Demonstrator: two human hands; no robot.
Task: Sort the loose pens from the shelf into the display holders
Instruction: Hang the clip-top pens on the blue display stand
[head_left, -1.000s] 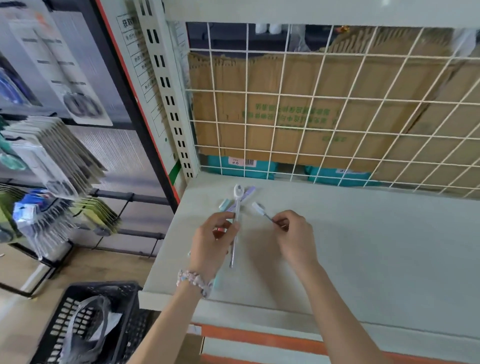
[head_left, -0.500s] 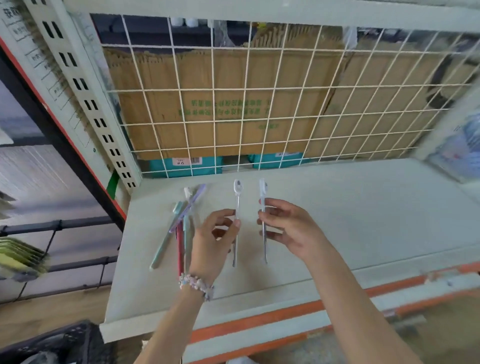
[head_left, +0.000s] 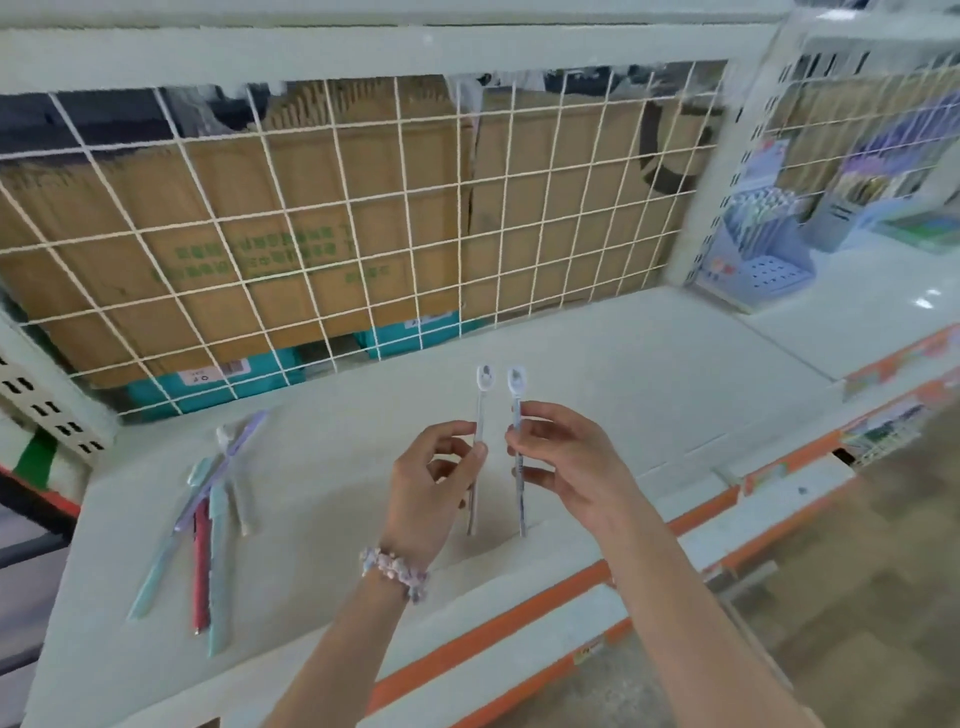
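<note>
The view is being swung rightward since a moment ago, so a blue display holder (head_left: 753, 260), one clearly seen, is now being shown at upper right. About five loose pens (head_left: 208, 519) are being left lying at lower left. Two matching pens are being pinched upright at centre, the left pen (head_left: 480, 410) by the left hand (head_left: 431, 493) and the right pen (head_left: 517, 415) by the right hand (head_left: 566, 462), likely bound for that holder.

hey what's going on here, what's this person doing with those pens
A person is standing at a shop shelf, holding two matching pens upright side by side. The left hand pinches one pen and the right hand pinches the other. Several more loose pens lie in a small pile on the shelf to the left. A display holder with pens stands further right; neither held pen is near it yet.
</note>
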